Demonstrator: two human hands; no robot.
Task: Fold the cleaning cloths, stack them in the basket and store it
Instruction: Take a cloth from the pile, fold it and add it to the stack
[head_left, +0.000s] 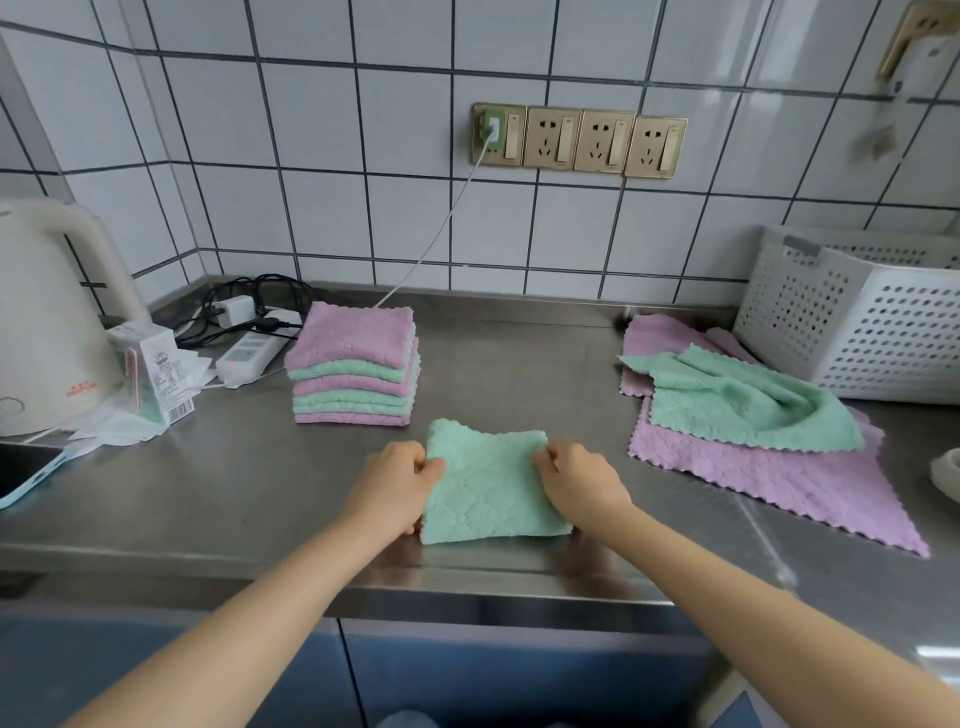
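A folded green cloth (488, 483) lies on the steel counter (234, 483) near its front edge. My left hand (397, 478) grips its left edge and my right hand (582, 480) grips its right edge, fingers curled on the fabric. Behind and to the left stands a stack of folded pink and green cloths (356, 366). At the right lie unfolded cloths: a green one (743, 400) draped over pink ones (779, 473). The white perforated basket (862, 317) stands at the back right by the wall.
A white kettle (47, 322) stands at far left, with a small carton (150, 369) and crumpled paper beside it. A power strip (249, 351) with cables lies behind the stack. Wall sockets (579, 140) with a plugged charger sit above. A white object's edge shows at far right.
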